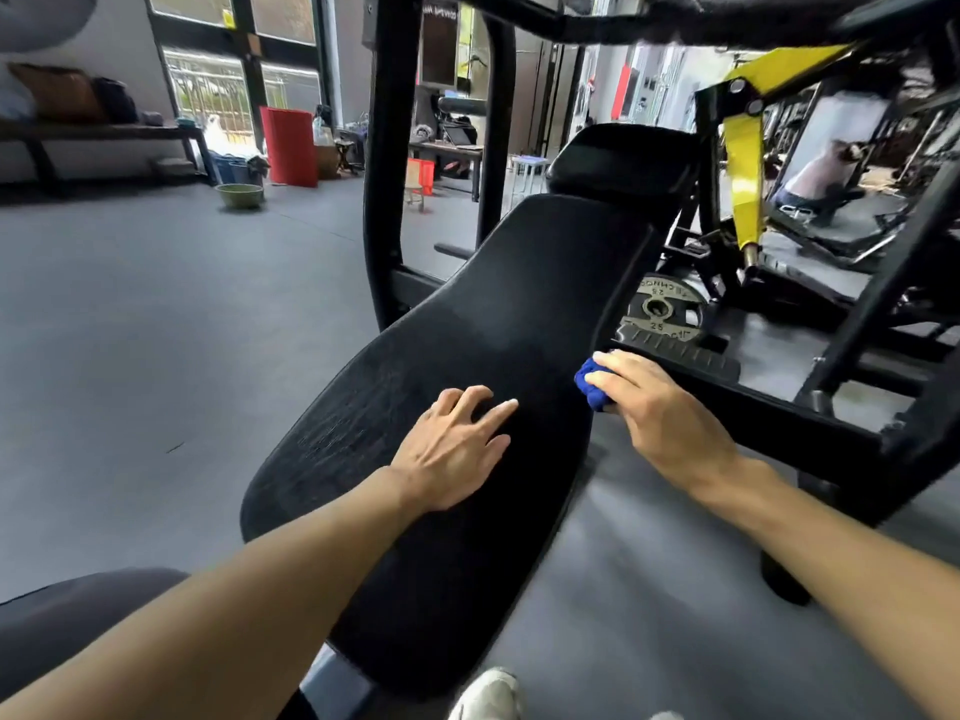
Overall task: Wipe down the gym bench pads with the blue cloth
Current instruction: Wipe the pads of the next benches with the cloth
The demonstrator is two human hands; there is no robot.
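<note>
My left hand (457, 449) lies flat, fingers spread, on the long black bench pad (467, 356). My right hand (660, 407) grips the bunched blue cloth (589, 387) against the pad's right edge. Beyond sit a smaller upper pad (623, 163) and a weight plate (660, 314).

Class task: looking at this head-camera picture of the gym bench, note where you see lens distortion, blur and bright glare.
Head view: the wide lens bows the black frame upright; the right hand, gripping the blue cloth, and the yellow machine arm look smeared; the windows are blown out; the long bench pad carries a dull grey sheen.
</note>
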